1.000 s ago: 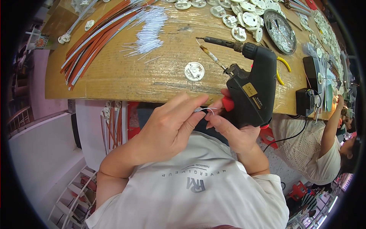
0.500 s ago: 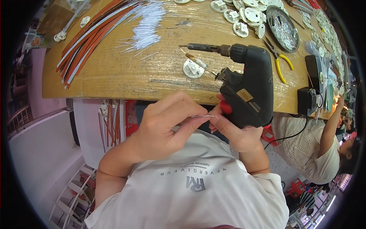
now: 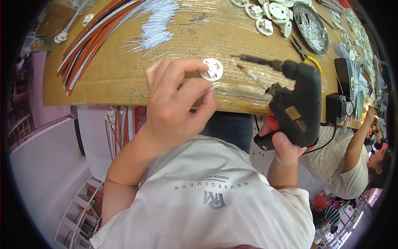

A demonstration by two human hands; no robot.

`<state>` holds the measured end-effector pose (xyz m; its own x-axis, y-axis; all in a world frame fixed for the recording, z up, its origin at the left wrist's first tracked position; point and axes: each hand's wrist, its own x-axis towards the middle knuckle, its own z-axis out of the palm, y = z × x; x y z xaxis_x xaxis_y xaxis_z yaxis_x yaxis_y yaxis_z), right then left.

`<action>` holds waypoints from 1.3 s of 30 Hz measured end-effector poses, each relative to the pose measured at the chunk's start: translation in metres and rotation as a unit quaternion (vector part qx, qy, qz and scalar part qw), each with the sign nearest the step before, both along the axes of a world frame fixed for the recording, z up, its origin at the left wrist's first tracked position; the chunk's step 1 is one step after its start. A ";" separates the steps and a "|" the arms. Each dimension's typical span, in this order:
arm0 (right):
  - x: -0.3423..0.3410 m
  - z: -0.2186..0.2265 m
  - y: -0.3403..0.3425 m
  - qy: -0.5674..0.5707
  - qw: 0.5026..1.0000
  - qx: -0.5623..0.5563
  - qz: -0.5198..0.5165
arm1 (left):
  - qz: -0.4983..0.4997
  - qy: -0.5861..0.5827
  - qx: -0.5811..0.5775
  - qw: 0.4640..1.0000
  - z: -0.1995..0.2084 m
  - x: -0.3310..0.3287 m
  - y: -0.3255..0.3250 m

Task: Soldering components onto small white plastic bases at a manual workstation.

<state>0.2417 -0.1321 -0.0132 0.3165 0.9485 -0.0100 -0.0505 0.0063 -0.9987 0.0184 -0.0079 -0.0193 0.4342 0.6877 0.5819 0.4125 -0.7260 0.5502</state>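
Between the thumb and a finger of my left hand point(image 3: 172, 101), a thin white wire point(image 3: 207, 91) is pinched. A fingertip of that hand is at the left edge of a white round plastic part point(image 3: 213, 74) lying on the wooden table point(image 3: 120, 85); whether it touches cannot be made out. My right hand point(image 3: 287, 150) is wrapped round the grip of a black soldering gun point(image 3: 299, 106) with a red trigger. Its dark tip points left over the table, clear of the round part. The small stained piece point(image 3: 247, 72) below the barrel is blurred.
A pile of white wires point(image 3: 155, 33) lies beyond my left hand, beside orange-and-white strips point(image 3: 85, 52). White round parts point(image 3: 278, 11) and a dark dish point(image 3: 326, 43) of shiny bits are at the far right, with yellow-handled pliers point(image 3: 314, 62). Another person point(image 3: 336, 162) sits at right.
My hands have moved apart. The left has gone forward to the round part with the wire; the right has swung the soldering gun to the right.
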 end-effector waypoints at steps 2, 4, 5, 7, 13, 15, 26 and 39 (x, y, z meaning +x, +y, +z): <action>0.003 0.005 0.001 -0.086 0.996 0.021 0.033 | 0.009 0.014 0.030 0.999 -0.006 0.002 0.004; 0.005 -0.001 0.002 -0.104 0.993 0.054 0.030 | 0.015 0.007 0.037 0.999 -0.009 0.002 0.004; 0.008 -0.004 0.000 -0.145 0.986 0.061 0.049 | 0.021 0.000 0.047 0.999 -0.010 0.003 0.004; 0.007 -0.005 -0.001 -0.176 0.981 0.058 0.063 | 0.024 0.004 0.046 0.999 -0.010 0.002 0.003; 0.010 -0.006 0.003 -0.213 0.968 0.092 0.094 | 0.021 -0.014 0.066 0.998 -0.015 0.003 0.005; 0.009 -0.007 0.004 -0.209 0.969 0.096 0.089 | 0.019 -0.013 0.071 0.997 -0.015 0.004 0.006; 0.009 -0.006 0.008 -0.245 0.956 0.117 0.113 | 0.012 0.009 0.031 0.999 -0.008 0.001 0.005; 0.013 -0.004 0.009 -0.299 0.933 0.148 0.136 | 0.013 0.009 0.029 0.999 -0.012 0.001 0.005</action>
<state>0.2550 -0.1227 -0.0170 -0.0706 0.9276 0.3668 0.4749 0.3546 -0.8054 0.0198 -0.0032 -0.0313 0.4270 0.6647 0.6130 0.4408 -0.7450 0.5007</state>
